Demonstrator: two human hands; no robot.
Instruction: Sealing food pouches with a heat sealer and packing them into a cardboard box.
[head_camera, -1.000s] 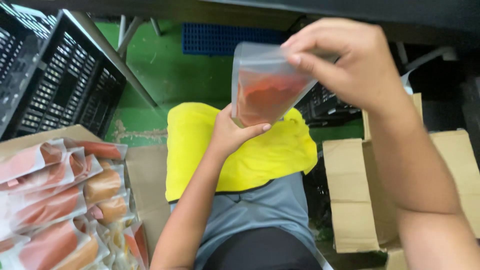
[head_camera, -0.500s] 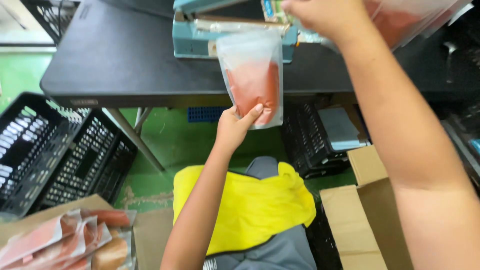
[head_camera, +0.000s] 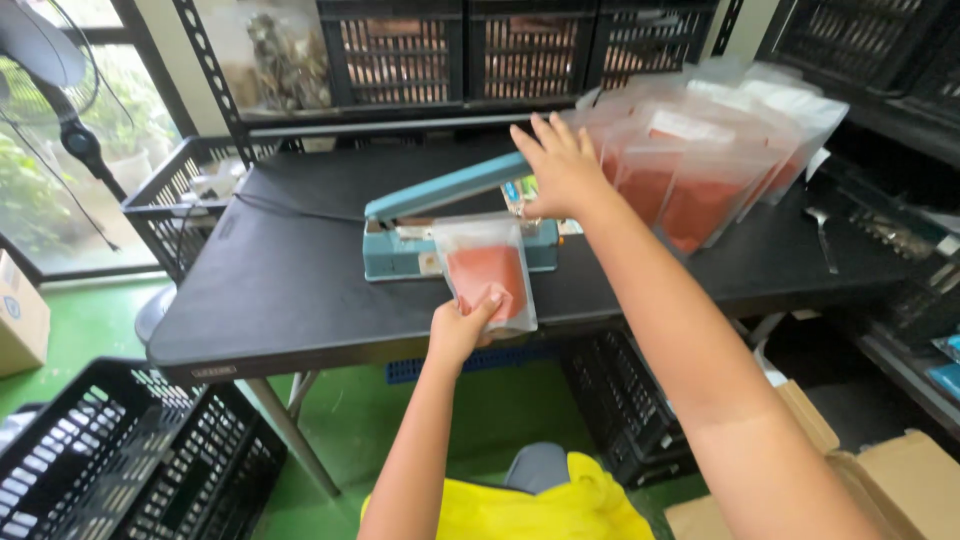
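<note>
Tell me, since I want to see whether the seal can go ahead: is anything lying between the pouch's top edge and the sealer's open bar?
Nothing visible does. The left hand holds the clear plastic pouch of red-orange filling with its top under the raised arm of the teal heat sealer; the right hand rests on that arm's end.

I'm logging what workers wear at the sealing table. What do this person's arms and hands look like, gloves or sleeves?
Both arms are bare as far as the picture shows, with no sleeves in view. The left hand and right hand wear no gloves, and no rings, watch or bands show. A yellow garment shows at the bottom edge.
</note>
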